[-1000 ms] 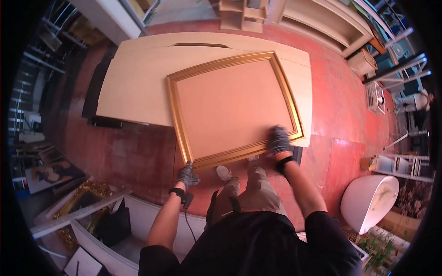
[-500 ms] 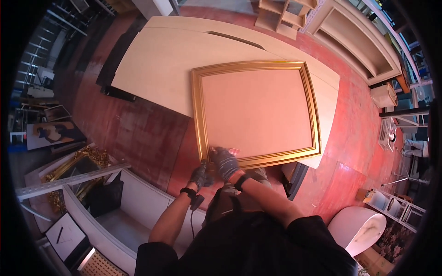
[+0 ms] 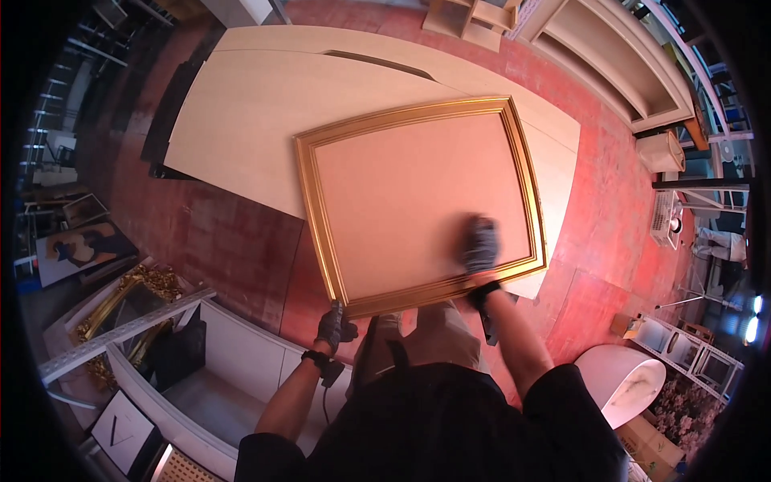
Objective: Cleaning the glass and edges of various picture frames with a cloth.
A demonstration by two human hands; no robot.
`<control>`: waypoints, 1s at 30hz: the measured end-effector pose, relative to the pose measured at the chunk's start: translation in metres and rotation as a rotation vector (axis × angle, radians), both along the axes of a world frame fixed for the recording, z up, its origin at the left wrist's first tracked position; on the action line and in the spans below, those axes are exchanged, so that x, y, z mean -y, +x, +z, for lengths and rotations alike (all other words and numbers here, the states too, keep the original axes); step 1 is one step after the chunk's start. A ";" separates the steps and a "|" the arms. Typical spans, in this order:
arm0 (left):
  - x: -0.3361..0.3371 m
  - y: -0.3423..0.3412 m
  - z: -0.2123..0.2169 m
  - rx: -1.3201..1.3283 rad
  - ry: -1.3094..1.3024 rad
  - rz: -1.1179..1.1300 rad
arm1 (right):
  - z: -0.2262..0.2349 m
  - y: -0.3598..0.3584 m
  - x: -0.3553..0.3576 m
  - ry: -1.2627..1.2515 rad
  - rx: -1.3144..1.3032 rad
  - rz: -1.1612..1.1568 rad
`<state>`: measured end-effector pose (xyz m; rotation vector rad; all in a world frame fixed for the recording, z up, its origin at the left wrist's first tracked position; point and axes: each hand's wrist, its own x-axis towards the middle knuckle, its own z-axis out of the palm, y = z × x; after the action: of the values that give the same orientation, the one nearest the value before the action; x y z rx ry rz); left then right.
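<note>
A gold picture frame (image 3: 321, 233) around a plain pinkish panel (image 3: 409, 201) lies over the near part of a pale wooden table (image 3: 233, 120). My left hand (image 3: 333, 325), in a dark glove, grips the frame at its near left corner. Over the panel's lower right part is my right hand (image 3: 480, 245), also gloved. Motion smears its fingers, so their pose is unclear, and I cannot tell whether it touches the panel. Each wrist wears a black band.
To my left stands a long white open box (image 3: 233, 353), with an ornate gilt frame (image 3: 120, 309) behind it. A painting (image 3: 84, 251) leans farther left. A white rounded object (image 3: 622, 381) is at the right. Wooden shelving (image 3: 610, 64) stands beyond the table.
My right hand has swept from the frame's near left corner rightward across the panel. My left hand stays by that corner. The whole view has shifted and turned slightly.
</note>
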<state>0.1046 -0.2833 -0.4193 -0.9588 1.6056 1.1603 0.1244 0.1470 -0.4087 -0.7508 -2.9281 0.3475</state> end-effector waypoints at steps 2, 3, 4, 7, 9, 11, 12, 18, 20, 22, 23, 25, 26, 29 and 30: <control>0.001 0.000 0.004 0.055 0.047 0.070 | 0.009 -0.029 0.098 -0.333 0.287 0.334; 0.001 -0.001 0.007 0.087 0.074 0.120 | 0.015 -0.042 0.147 -0.321 0.357 0.478; 0.002 -0.002 0.010 0.098 0.093 0.073 | 0.020 -0.053 0.191 -0.430 0.466 0.524; 0.003 -0.007 0.018 0.072 0.123 -0.009 | 0.026 -0.066 0.243 -0.520 0.427 0.573; 0.000 -0.006 0.022 0.036 0.049 -0.044 | 0.018 -0.060 0.193 -0.247 0.171 0.806; -0.005 -0.004 0.025 -0.006 0.019 -0.113 | 0.007 -0.052 0.100 0.124 0.026 0.697; -0.008 -0.004 0.025 -0.032 -0.005 -0.147 | 0.002 -0.046 0.046 -0.014 -0.076 0.501; -0.014 -0.007 0.035 -0.068 0.001 -0.156 | -0.006 -0.057 -0.133 -1.259 -0.804 -0.732; -0.016 -0.005 0.038 0.009 -0.017 -0.081 | -0.005 -0.072 -0.061 0.176 -0.369 -0.057; -0.016 -0.002 0.042 -0.019 -0.037 -0.094 | -0.002 -0.102 0.043 -0.001 -0.401 0.175; -0.016 0.000 0.043 -0.072 -0.016 -0.156 | 0.002 -0.114 0.100 -0.144 -0.320 0.274; -0.016 0.002 0.044 -0.164 -0.022 -0.290 | 0.008 -0.132 0.198 -0.063 0.075 0.591; -0.015 0.002 0.044 -0.103 -0.016 -0.210 | 0.011 -0.126 0.229 -0.653 0.148 0.441; -0.013 0.000 0.042 -0.021 -0.007 -0.128 | 0.007 -0.131 0.231 -0.370 -0.054 0.554; -0.013 -0.001 0.041 -0.063 -0.007 -0.202 | 0.007 -0.130 0.202 -0.349 -0.113 0.605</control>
<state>0.1040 -0.2705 -0.3779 -0.7511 1.7147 1.0550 -0.0058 -0.0546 -0.4020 0.1597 -2.9477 0.9270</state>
